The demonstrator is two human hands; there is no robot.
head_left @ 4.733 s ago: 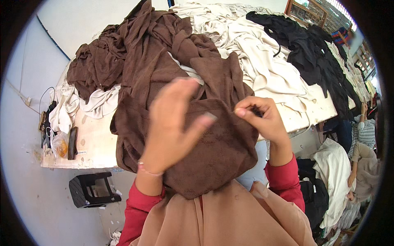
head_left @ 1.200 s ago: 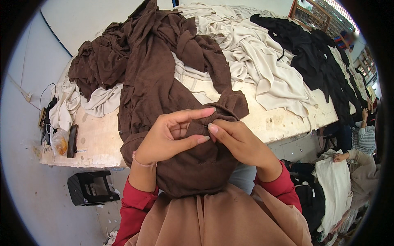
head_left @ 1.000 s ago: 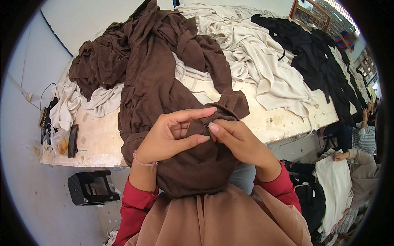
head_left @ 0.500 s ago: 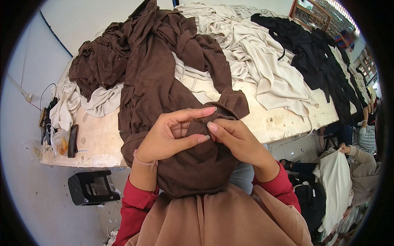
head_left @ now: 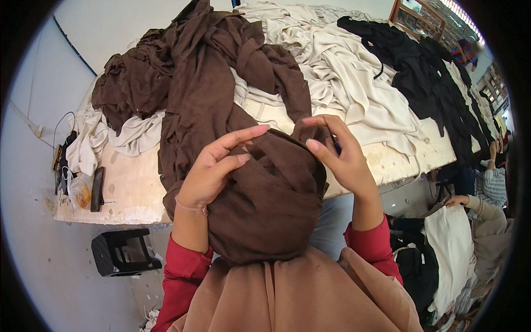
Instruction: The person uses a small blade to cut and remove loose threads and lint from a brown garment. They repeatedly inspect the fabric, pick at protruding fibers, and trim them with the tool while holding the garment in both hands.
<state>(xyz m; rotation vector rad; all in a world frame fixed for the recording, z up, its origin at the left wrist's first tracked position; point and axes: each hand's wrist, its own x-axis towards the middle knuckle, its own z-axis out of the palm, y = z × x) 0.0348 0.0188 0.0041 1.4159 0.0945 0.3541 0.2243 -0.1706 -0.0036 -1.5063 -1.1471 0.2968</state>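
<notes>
A dark brown cloth garment [head_left: 265,216] is bunched in my lap, and its length runs up onto the table. My left hand [head_left: 207,169] holds its folded edge from the left, the thumb and index finger apart over the cloth and the other fingers partly hidden beneath it. On the right, my right hand [head_left: 349,160] grips the same edge, with thumb and index finger either side of a fold. A small gap shows in the cloth between the hands. Whether the edge is a hem or a waistband I cannot tell.
Brown cloth, cream cloth [head_left: 348,77] and black cloth [head_left: 415,72] lie heaped on the wooden table [head_left: 133,193]. A dark narrow object [head_left: 98,189] and a plastic bag [head_left: 81,191] lie at its left. A black stool [head_left: 126,252] stands below. At right, a person holds white cloth [head_left: 451,254].
My hands have moved apart: the right one up and right, the left one slightly left. The right thumb has left the middle of the fold, and the garment's edge is spread wider.
</notes>
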